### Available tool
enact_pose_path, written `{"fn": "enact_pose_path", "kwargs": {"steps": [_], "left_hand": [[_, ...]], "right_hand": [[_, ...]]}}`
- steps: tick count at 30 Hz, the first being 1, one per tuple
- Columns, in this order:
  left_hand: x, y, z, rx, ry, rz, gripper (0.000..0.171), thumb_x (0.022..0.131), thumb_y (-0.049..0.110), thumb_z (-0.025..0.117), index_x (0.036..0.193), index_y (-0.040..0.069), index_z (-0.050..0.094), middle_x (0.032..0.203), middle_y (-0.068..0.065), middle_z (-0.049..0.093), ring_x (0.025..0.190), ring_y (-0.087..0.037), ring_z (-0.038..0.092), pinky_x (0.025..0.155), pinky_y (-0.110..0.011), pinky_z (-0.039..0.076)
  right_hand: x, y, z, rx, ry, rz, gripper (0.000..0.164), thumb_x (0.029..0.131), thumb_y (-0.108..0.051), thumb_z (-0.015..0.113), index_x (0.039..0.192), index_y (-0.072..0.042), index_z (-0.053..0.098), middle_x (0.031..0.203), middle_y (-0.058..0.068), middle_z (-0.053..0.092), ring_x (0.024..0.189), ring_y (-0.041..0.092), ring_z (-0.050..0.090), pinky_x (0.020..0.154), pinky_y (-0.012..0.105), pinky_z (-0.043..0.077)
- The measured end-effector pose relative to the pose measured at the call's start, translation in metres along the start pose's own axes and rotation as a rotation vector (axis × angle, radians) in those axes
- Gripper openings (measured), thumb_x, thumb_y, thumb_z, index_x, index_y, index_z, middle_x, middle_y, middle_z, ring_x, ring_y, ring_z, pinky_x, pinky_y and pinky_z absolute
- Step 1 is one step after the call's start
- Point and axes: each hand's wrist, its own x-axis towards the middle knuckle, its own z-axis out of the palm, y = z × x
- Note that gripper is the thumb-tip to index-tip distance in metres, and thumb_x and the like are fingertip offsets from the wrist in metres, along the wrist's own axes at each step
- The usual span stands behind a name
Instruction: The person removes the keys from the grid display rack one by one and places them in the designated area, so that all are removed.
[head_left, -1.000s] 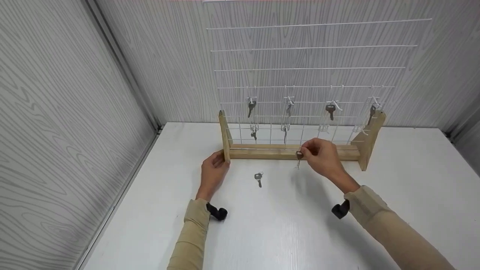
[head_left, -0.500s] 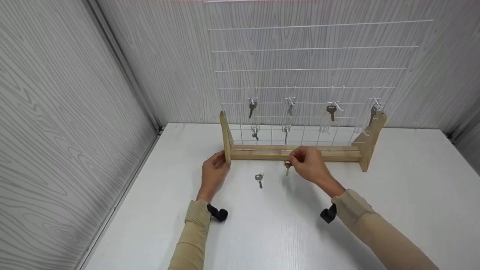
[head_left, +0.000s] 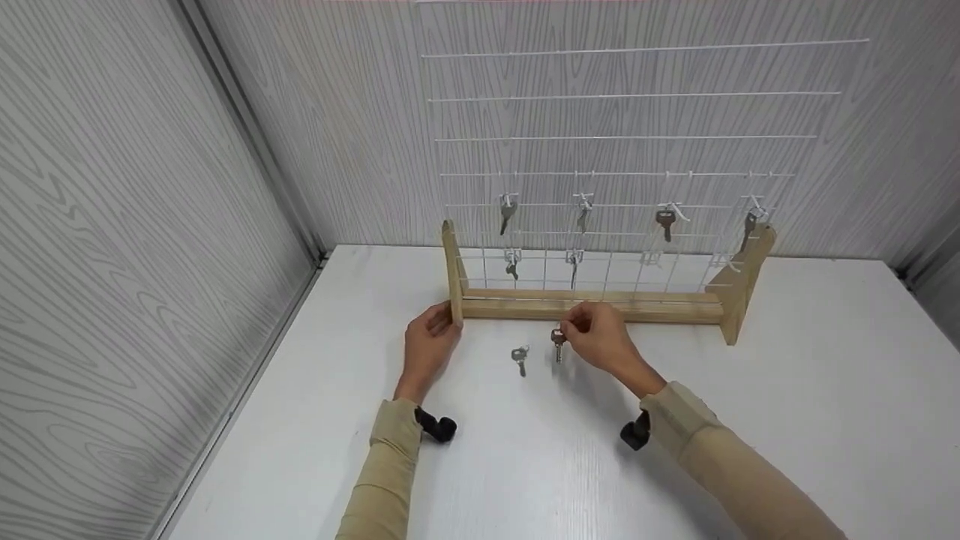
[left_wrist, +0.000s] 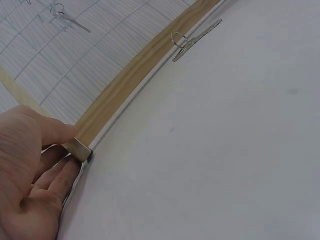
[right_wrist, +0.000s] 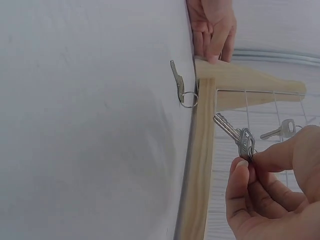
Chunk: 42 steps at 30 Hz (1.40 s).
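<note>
Toward the back edge of the table (head_left: 525, 465), in the head view, we see one wooden rack (head_left: 517, 309) carrying a wire grid (head_left: 637, 97). Left hand (head_left: 431, 341): narrow, gripping the left end panel (head_left: 453, 262). Right hand (head_left: 600, 337): thumb and fingers pinching the held key (head_left: 557, 339), blade downward, in front of the rack. The loose key (head_left: 520, 360) lies on the table between the two hands, nearer the table's left edge than its right.

In the left wrist view, we see thumb and fingers at the foot of the left end panel. The loose key, with its ring (left_wrist: 178, 40), lies near the crossbar (left_wrist: 125, 82).

In the right wrist view, the held key is apart from the table. We cannot tell whether a second blade overlaps it.

Caution: we judge that the held key could slip, since only fingertips secure it. If the left grip loosens, a knock could shift the rack and swing hung keys (head_left: 665, 225) off their hooks (head_left: 651, 258).

Count, head view: we find four hung keys above, two below, one loose and one pinched; eight hooks, two bare; two end panels (head_left: 739, 292).
</note>
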Motion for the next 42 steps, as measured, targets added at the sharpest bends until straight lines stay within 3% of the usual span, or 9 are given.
{"fn": "enact_pose_path", "kwargs": {"steps": [17, 22, 30, 42], "left_hand": [[-0.001, 0.001, 0.002, -0.006, -0.004, -0.033, 0.044, 0.1, 0.004, 0.071, 0.143, 0.001, 0.065, 0.143, -0.022, 0.067, 0.133, -0.032, 0.066, 0.107, -0.036, 0.059], [0.0, 0.001, 0.001, -0.004, 0.002, -0.006, 0.043, 0.098, 0.001, 0.072, 0.141, 0.0, 0.066, 0.14, -0.022, 0.068, 0.132, -0.033, 0.067, 0.108, -0.036, 0.058], [0.001, 0.0, 0.002, -0.004, 0.003, -0.006, 0.042, 0.098, 0.0, 0.072, 0.14, 0.0, 0.066, 0.14, -0.022, 0.068, 0.132, -0.034, 0.067, 0.108, -0.036, 0.058], [0.0, 0.0, 0.0, 0.016, 0.002, -0.002, 0.043, 0.099, 0.002, 0.071, 0.141, -0.001, 0.066, 0.14, -0.022, 0.068, 0.132, -0.033, 0.067, 0.108, -0.035, 0.058]], "right_hand": [[0.006, 0.004, 0.027, 0.016, -0.019, 0.012, 0.01, 0.1, -0.002, 0.068, 0.093, -0.001, 0.075, 0.09, 0.012, 0.077, 0.08, 0.018, 0.072, 0.069, 0.029, 0.057], [0.007, 0.003, 0.033, 0.001, -0.03, 0.039, 0.01, 0.1, -0.003, 0.068, 0.094, 0.0, 0.075, 0.091, 0.012, 0.076, 0.081, 0.018, 0.07, 0.069, 0.027, 0.055], [0.01, 0.005, 0.04, 0.001, -0.025, 0.105, 0.01, 0.099, -0.005, 0.069, 0.094, 0.0, 0.077, 0.093, 0.012, 0.077, 0.082, 0.019, 0.07, 0.064, 0.024, 0.054], [0.012, 0.007, 0.045, -0.024, -0.033, 0.125, 0.011, 0.098, -0.005, 0.069, 0.091, -0.003, 0.078, 0.089, 0.009, 0.076, 0.076, 0.016, 0.067, 0.058, 0.024, 0.052]]}}
